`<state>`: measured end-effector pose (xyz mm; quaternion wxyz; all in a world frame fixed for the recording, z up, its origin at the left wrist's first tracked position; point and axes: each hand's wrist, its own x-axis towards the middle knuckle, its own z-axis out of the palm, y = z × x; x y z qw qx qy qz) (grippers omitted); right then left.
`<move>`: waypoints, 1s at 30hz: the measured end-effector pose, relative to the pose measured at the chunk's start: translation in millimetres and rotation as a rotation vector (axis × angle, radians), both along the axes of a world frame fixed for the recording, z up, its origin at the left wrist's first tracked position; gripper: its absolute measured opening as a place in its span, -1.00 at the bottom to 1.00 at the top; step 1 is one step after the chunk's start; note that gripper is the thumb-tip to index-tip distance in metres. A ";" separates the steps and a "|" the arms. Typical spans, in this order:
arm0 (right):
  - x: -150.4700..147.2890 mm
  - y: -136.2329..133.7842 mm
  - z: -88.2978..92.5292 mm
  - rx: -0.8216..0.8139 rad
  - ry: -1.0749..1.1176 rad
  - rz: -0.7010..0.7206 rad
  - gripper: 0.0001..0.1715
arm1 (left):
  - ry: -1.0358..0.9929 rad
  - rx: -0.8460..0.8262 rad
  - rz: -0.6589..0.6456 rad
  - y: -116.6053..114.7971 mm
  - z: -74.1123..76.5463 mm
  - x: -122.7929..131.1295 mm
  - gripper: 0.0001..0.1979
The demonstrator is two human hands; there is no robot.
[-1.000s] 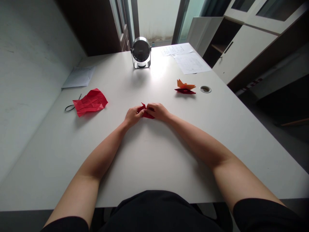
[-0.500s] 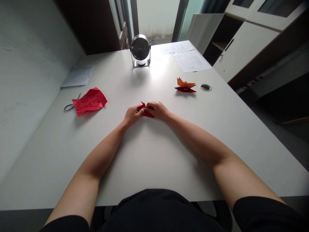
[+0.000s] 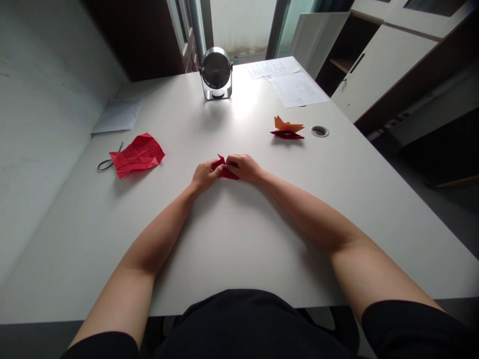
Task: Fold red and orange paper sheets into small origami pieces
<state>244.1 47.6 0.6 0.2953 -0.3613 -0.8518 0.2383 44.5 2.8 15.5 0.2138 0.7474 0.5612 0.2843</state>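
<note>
A small folded red paper piece (image 3: 224, 168) lies on the white table (image 3: 239, 239) in the middle. My left hand (image 3: 204, 176) pinches its left side with closed fingers. My right hand (image 3: 243, 167) grips its right side, fingers curled over it. Both forearms rest on the tabletop. Most of the paper is hidden under my fingers.
A creased red paper sheet (image 3: 137, 154) lies at the left beside a black loop (image 3: 106, 163). Folded orange and dark red paper pieces (image 3: 286, 128) sit at the right near a round cable hole (image 3: 319, 131). A small fan (image 3: 216, 73) and printed sheets (image 3: 295, 89) stand at the back.
The hands stay pinched on the red paper with only slight finger shifts. The view has tilted a little, so everything sits slightly higher in frame.
</note>
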 end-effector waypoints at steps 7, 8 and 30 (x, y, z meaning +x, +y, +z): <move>-0.6 -0.5 1.0 -0.017 -0.011 -0.010 -0.70 | -0.008 0.012 -0.001 0.3 -2.7 -0.5 -0.64; -0.5 -0.6 1.2 -0.016 -0.012 -0.009 -0.70 | -0.010 0.013 -0.002 0.5 -3.2 -0.7 -0.64; -0.5 0.7 -0.2 -0.007 0.005 -0.001 -0.70 | -0.017 0.009 -0.016 1.3 -3.9 -1.1 -0.63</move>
